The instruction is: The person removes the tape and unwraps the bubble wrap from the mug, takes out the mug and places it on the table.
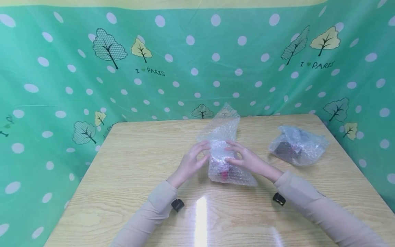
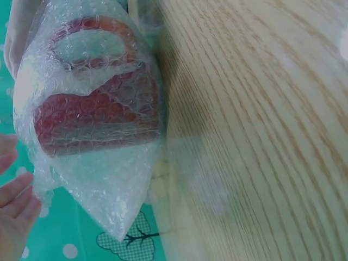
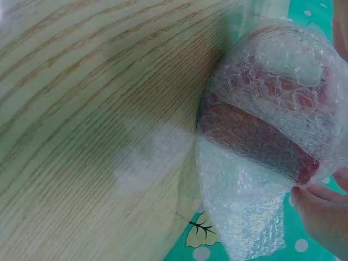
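A reddish mug wrapped in bubble wrap (image 1: 218, 163) rests on the table between the two hands. Through the clear wrap, the left wrist view shows the mug's body (image 2: 103, 117) and its curved handle (image 2: 103, 24). A loose flap of the wrap (image 1: 223, 120) stretches away toward the curtain. My left hand (image 1: 192, 163) is at the bundle's left side, its fingertips at the wrap, thumb spread from the fingers. My right hand (image 1: 248, 159) reaches over from the right, spread fingertips touching the wrap's upper part; its thumb (image 3: 307, 204) lies along the wrap's edge.
Another bubble-wrapped bundle (image 1: 298, 145) with something dark and reddish inside lies at the table's right side. The wooden table (image 1: 135, 161) ends at a green dotted curtain (image 1: 172, 61) behind and on both sides. Black wrist devices (image 1: 177, 204) sit under the sleeves.
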Demonstrator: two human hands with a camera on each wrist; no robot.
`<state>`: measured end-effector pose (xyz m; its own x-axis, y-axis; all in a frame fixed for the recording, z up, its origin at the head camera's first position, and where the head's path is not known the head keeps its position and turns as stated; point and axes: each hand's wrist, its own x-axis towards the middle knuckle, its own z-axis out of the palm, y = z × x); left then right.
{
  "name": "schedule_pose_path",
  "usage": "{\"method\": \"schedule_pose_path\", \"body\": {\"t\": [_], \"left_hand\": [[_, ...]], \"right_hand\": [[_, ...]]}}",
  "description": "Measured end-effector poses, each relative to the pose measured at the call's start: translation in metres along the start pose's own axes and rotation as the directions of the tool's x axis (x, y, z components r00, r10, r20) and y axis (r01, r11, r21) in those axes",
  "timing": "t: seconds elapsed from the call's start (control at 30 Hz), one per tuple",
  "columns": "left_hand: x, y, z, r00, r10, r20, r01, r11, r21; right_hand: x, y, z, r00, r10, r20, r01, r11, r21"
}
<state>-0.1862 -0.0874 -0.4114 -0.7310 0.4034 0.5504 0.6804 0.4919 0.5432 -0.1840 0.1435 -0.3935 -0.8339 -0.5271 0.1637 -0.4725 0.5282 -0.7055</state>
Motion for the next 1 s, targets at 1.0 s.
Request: {"method": "schedule_pose_path", "body": {"t": [1.0], "left_hand": [[-0.0047,-0.0031,0.0045,0.815,-0.541,0.208,0.569,0.679,-0.464]], "right_hand": [[-0.0004,-0.0002,0.0002,1.0,0.008,-0.005,-0.008,1.0,0.016]]}}
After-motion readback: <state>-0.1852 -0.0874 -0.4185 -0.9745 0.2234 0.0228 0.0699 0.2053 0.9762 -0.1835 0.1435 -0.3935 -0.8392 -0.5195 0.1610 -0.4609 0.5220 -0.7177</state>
